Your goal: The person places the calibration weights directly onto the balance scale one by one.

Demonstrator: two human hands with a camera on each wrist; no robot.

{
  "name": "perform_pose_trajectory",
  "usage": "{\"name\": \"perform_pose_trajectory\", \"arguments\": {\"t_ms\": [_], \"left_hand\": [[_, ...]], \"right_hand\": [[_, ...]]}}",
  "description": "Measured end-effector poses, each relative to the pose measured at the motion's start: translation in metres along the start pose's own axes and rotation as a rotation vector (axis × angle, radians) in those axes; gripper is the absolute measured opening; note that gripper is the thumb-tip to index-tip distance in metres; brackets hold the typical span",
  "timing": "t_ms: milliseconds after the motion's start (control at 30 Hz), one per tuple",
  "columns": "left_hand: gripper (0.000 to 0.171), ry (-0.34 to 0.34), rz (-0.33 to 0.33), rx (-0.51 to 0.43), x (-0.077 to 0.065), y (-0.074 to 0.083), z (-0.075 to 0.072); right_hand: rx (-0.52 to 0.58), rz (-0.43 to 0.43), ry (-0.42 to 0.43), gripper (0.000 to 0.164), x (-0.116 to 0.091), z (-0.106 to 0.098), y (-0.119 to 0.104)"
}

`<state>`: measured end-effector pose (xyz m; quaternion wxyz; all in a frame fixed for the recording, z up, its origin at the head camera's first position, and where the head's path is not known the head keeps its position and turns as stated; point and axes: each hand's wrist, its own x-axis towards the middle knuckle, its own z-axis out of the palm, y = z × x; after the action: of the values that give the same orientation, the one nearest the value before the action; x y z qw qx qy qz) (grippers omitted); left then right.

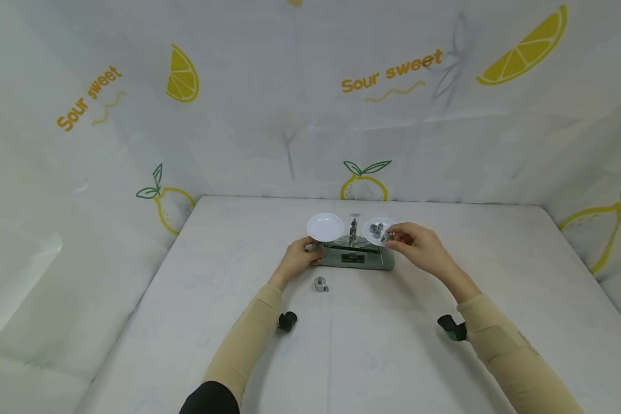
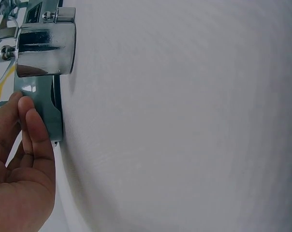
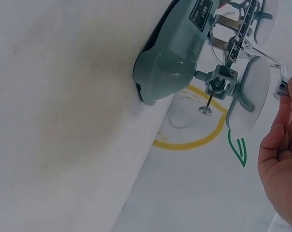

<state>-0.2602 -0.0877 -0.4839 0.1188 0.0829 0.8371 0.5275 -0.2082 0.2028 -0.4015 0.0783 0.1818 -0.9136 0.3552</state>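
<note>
A green balance scale (image 1: 353, 257) with two white pans stands toward the back of the table. My left hand (image 1: 298, 257) holds the left end of its base, below the left pan (image 1: 325, 226); in the left wrist view, thumb and fingertips of that hand (image 2: 25, 159) meet at the green base (image 2: 51, 118). Over the right pan (image 1: 368, 237), my right hand (image 1: 419, 247) pinches a small metal weight (image 3: 283, 88) between thumb and fingers. Several metal weights (image 1: 376, 229) lie on that pan. The left pan bears nothing.
In front of the scale, a large shiny cylindrical weight (image 2: 47, 48) stands on the white table (image 1: 372, 356), with a small weight (image 1: 327, 289) beside it. A white sheet (image 1: 269, 132) printed with lemons rises behind the table. Dark wrist cameras (image 1: 287, 321) jut from both forearms.
</note>
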Motion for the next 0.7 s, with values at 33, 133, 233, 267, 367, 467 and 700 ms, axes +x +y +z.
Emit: {"name": "perform_pose_trajectory", "arguments": {"t_ms": [33,133,233,267,367,467,700], "left_hand": [[0.041,0.000,0.001,0.000,0.000,0.000,0.000],[0.041,0.003,-0.002,-0.001,0.000,0.001,-0.001],[0.041,0.005,-0.005,0.000,0.000,0.000,-0.001],[0.041,0.004,-0.006,0.000,0.000,0.000,-0.001],[0.040,0.006,-0.003,-0.002,0.000,0.000,0.000],[0.040,0.007,0.002,-0.003,0.000,0.000,0.000],[0.040,0.007,0.011,-0.008,-0.001,0.000,0.001]], "right_hand": [[-0.008,0.007,0.008,0.026,0.002,0.000,0.000],[-0.049,0.021,0.023,0.025,0.008,-0.001,0.002],[-0.075,0.039,0.013,0.026,0.012,-0.001,0.003],[-0.080,0.043,0.009,0.026,0.013,-0.001,0.003],[-0.090,0.052,-0.003,0.027,0.016,0.001,0.004],[-0.095,0.051,-0.003,0.027,0.019,0.003,0.006],[-0.119,0.043,0.005,0.027,0.021,0.007,0.009]]}}
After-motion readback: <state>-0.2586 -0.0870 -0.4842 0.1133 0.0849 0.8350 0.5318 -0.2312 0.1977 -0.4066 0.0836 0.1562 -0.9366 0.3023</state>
